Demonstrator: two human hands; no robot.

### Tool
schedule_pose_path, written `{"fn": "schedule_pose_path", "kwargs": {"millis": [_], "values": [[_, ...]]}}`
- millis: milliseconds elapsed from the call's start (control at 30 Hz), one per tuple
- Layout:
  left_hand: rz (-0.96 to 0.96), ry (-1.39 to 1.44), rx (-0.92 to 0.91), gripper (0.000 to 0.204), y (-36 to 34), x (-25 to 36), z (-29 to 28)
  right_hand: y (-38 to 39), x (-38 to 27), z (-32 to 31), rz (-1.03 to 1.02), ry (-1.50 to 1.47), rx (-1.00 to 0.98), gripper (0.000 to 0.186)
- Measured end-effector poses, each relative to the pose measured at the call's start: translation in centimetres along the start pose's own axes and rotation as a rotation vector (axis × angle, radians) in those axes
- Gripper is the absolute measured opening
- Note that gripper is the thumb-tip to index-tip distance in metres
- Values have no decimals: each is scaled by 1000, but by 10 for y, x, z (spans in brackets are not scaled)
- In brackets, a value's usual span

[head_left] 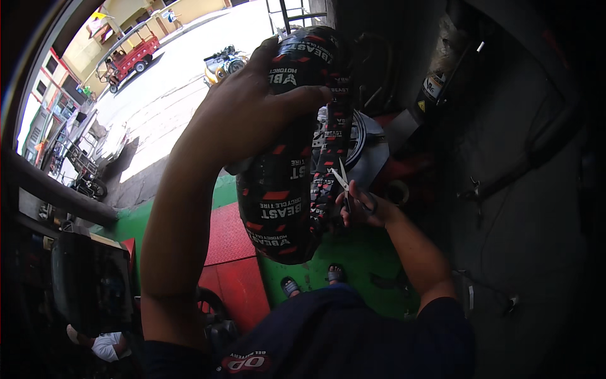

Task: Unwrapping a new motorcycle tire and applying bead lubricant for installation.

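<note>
Workshop floor (363, 284): green, at 5 o'clock; red tread plate (230, 234) at 8; sunlit street (177, 60) toward 11.
Wrapped motorcycle tyre (278, 183): one, mid-view, standing upright; black film printed red and white.
Left hand (255, 104): at 11 o'clock, spread wide over the tyre's upper part, gripping it, thumb across to the inner edge.
Right hand (369, 205): at the tyre's 4 o'clock, fingers closed round the scissor handles.
Scissors (342, 177): blades parted, tips toward 12 o'clock, close by the film; contact cannot be told.
Metal disc (377, 151): grey, at 2 o'clock, partly hidden behind the tyre.
Cargo tricycle (136, 57): red, at 10 o'clock, outside.
Sandals (290, 287): grey pair, worn, at 6 o'clock.
</note>
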State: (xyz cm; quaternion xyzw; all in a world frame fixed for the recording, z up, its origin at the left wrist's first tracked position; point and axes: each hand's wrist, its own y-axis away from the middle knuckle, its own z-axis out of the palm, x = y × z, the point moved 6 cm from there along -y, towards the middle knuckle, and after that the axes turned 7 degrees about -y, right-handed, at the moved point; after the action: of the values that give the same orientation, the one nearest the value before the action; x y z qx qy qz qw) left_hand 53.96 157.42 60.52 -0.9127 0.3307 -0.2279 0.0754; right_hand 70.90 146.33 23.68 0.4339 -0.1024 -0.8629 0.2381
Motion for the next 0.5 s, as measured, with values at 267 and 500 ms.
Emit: {"fn": "schedule_pose_path", "kwargs": {"millis": [267,500], "values": [[46,35,-49,98,0,28,8,-15,24,3,192,-191,-54,88],[113,-20,-36,96,-7,34,17,-27,27,-30,23,-56,226,83]]}}
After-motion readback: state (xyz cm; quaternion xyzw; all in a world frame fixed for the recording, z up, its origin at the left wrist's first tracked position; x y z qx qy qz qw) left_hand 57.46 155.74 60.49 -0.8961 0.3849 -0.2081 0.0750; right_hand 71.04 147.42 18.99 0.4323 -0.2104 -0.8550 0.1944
